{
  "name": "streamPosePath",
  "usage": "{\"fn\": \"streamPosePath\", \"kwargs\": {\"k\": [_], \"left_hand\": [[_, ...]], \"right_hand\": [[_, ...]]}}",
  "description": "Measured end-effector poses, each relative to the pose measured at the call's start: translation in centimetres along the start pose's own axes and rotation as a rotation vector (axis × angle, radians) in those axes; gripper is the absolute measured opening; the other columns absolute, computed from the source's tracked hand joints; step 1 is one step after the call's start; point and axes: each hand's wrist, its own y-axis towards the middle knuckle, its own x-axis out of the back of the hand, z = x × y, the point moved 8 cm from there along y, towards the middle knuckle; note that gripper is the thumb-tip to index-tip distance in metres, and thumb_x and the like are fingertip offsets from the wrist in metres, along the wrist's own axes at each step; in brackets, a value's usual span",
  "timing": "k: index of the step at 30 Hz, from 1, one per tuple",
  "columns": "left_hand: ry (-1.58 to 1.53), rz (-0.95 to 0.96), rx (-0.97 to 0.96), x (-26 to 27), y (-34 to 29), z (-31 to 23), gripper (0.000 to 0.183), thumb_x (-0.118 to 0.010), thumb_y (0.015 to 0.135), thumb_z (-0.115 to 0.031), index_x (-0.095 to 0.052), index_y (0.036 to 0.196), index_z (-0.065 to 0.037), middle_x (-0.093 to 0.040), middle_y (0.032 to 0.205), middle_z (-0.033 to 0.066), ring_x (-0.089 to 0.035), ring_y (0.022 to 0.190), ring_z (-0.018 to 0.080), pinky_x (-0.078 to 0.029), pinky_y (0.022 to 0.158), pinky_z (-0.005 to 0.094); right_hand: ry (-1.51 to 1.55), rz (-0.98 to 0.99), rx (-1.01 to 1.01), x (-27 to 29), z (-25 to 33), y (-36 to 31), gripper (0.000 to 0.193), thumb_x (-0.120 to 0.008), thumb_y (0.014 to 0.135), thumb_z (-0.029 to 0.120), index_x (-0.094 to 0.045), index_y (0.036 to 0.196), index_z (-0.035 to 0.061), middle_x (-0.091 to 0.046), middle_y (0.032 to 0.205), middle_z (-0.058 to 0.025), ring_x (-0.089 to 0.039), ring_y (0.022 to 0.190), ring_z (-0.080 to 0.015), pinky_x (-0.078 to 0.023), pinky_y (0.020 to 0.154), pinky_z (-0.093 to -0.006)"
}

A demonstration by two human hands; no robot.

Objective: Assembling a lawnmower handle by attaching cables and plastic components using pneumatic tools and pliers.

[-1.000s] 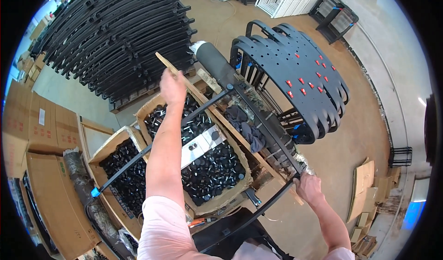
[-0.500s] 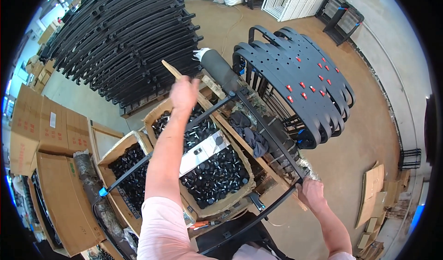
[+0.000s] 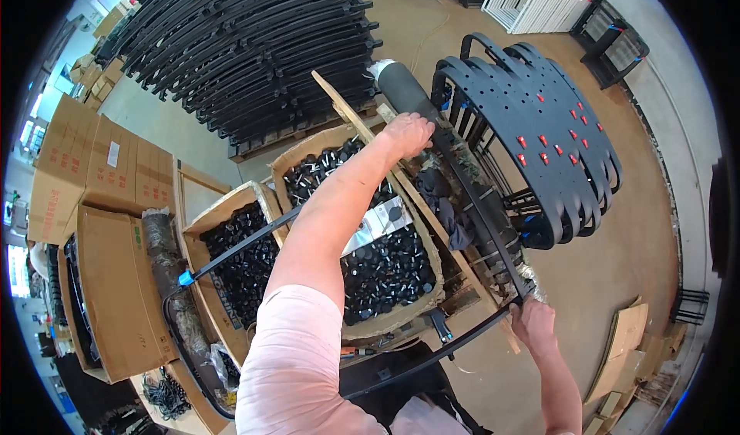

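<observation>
A black metal tube frame (image 3: pixel 482 204) lies across the boxes and the padded roll in front of me. My right hand (image 3: pixel 533 323) is closed round its near right corner. At its far corner is my left hand (image 3: pixel 408 136), fingers curled in and touching the tube. Whatever those fingers pinch is hidden. Below my left arm, a cardboard box (image 3: pixel 432 269) holds black round-headed screw feet (image 3: pixel 389 273) with metal shanks. A white and grey card (image 3: pixel 378 225) rests on them, partly covered by the arm. A blue cap (image 3: pixel 186 278) marks the frame's left end.
Black curved panels with red pieces (image 3: pixel 546 157) stand to the right. Behind the boxes rises a tall stack of black frames (image 3: pixel 254 49). Another box (image 3: pixel 243 269) holds black parts. Wooden slats (image 3: pixel 347 107) run beside the roll; brown cartons (image 3: pixel 116 281) stand left.
My left hand has moved right from above the wooden slat to the frame's far corner. My right hand stays on its corner. The view has shifted, so the scene sits farther right.
</observation>
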Motion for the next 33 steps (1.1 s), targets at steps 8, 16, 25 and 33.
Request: {"fn": "streamPosePath", "kwargs": {"k": [8,16,25,33], "left_hand": [[-0.586,-0.278,0.359,-1.9,-12.8,-7.3,0.017,-0.066,0.097,-0.021,-0.068,0.106,-0.007,-0.068,0.102,0.0156,-0.066,0.100,0.0389,-0.054,0.087,0.0486],[-0.518,0.001,0.698,-14.0,-20.1,2.6,0.022,-0.070,0.090,-0.015,-0.070,0.112,-0.009,-0.069,0.114,0.0145,-0.066,0.107,0.0392,-0.053,0.091,0.0499],[-0.721,-0.366,0.941,-10.7,-29.2,0.7,0.023,-0.067,0.098,-0.018,-0.062,0.112,-0.002,-0.063,0.116,0.0232,-0.063,0.103,0.0452,-0.052,0.092,0.0506],[-1.488,-0.424,1.194,1.9,-44.5,-19.7,0.022,-0.056,0.108,-0.014,-0.056,0.126,-0.002,-0.067,0.099,0.0070,-0.066,0.091,0.0121,-0.055,0.081,0.0303]], "right_hand": [[0.007,-0.030,-0.045,0.4,-2.6,-0.6,0.053,-0.066,0.095,0.035,-0.066,0.119,-0.0127,-0.073,0.079,-0.0221,-0.074,0.076,-0.0372,-0.058,0.068,-0.0469],[0.008,0.089,-0.051,0.9,-1.3,0.1,0.041,-0.069,0.094,0.035,-0.068,0.103,-0.0046,-0.072,0.083,-0.0245,-0.073,0.080,-0.0402,-0.057,0.073,-0.0505],[0.395,-0.181,0.394,9.7,15.9,5.5,0.021,-0.072,0.092,0.021,-0.071,0.106,0.0053,-0.073,0.096,-0.0153,-0.070,0.093,-0.0367,-0.056,0.083,-0.0452],[0.378,-0.322,0.857,3.8,37.3,18.9,0.024,-0.066,0.090,0.013,-0.070,0.113,0.0084,-0.067,0.110,-0.0154,-0.066,0.106,-0.0352,-0.055,0.092,-0.0458]]}}
